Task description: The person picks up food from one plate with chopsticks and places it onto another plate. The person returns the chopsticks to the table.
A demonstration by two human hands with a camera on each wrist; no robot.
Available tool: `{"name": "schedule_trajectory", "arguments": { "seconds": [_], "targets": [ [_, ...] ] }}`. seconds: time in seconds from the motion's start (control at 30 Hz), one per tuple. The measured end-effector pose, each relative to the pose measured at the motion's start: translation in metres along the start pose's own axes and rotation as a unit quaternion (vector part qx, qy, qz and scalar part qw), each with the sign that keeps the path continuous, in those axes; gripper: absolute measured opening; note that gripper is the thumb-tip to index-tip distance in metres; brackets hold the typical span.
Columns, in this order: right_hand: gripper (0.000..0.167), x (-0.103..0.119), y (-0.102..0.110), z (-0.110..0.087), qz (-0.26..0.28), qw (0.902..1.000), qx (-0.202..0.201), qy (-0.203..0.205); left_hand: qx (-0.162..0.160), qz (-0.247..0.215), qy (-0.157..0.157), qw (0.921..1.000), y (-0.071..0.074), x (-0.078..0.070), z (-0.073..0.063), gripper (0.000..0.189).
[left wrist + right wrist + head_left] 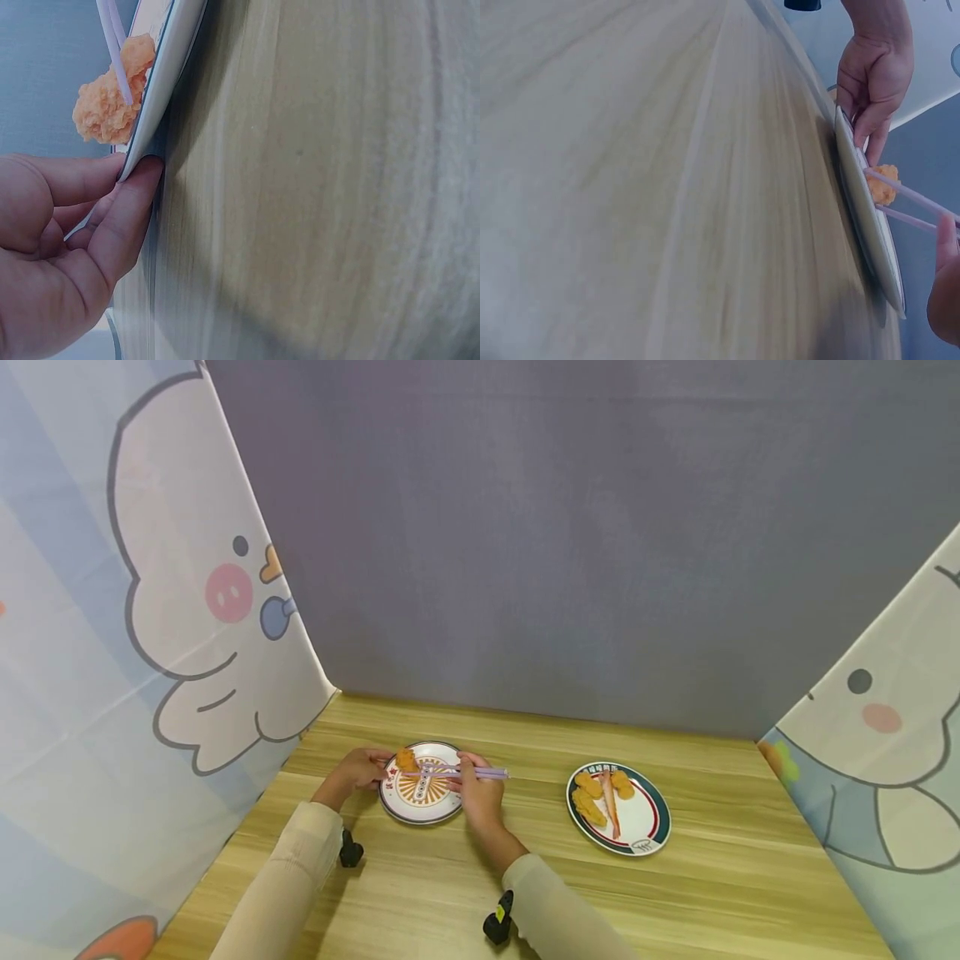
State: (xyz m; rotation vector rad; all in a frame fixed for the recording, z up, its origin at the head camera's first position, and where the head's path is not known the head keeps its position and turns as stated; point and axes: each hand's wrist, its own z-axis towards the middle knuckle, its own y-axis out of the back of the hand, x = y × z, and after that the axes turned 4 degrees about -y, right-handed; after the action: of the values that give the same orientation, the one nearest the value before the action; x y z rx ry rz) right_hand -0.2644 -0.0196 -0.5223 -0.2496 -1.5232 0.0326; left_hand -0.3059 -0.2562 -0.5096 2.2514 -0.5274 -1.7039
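My left hand (363, 769) pinches the left rim of a white plate (442, 811), thumb on top and fingers beneath, as the left wrist view shows. My right hand (480, 789) holds a pair of light purple chopsticks (491, 772) over that plate. Their tips reach a piece of fried chicken (105, 112) lying on the plate near the left hand. One chopstick tip overlaps the chicken in the left wrist view. A sunburst pattern and red lettering decorate the middle of the plate.
To the right stands a green-rimmed plate (657, 839) with several pieces of fried chicken (588, 807) and a fried shrimp (611, 806). Both plates are on a wooden table (720, 877). A grey curtain (525, 543) hangs behind, with cartoon-printed cloths (187, 568) at the sides.
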Motion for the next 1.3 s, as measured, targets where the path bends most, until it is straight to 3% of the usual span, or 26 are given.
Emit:
{"name": "schedule_trajectory", "arguments": {
  "seconds": [0.2, 0.57, 1.3],
  "targets": [
    [0.031, 0.001, 0.001, 0.000, -0.007, 0.9995, 0.022, 0.024, 0.004, -0.001, 0.004, 1.0000, 0.000, -0.001, 0.000, 0.047],
    [0.030, 0.000, 0.006, 0.005, 0.034, 0.9987, -0.034, -0.014, -0.004, 0.000, 0.008, 1.0000, -0.002, -0.001, -0.001, 0.046],
    [0.032, 0.005, 0.016, 0.009, 0.050, 0.9963, -0.059, -0.036, 0.001, -0.005, -0.001, 1.0000, -0.001, -0.001, 0.000, 0.046]
  ]
}}
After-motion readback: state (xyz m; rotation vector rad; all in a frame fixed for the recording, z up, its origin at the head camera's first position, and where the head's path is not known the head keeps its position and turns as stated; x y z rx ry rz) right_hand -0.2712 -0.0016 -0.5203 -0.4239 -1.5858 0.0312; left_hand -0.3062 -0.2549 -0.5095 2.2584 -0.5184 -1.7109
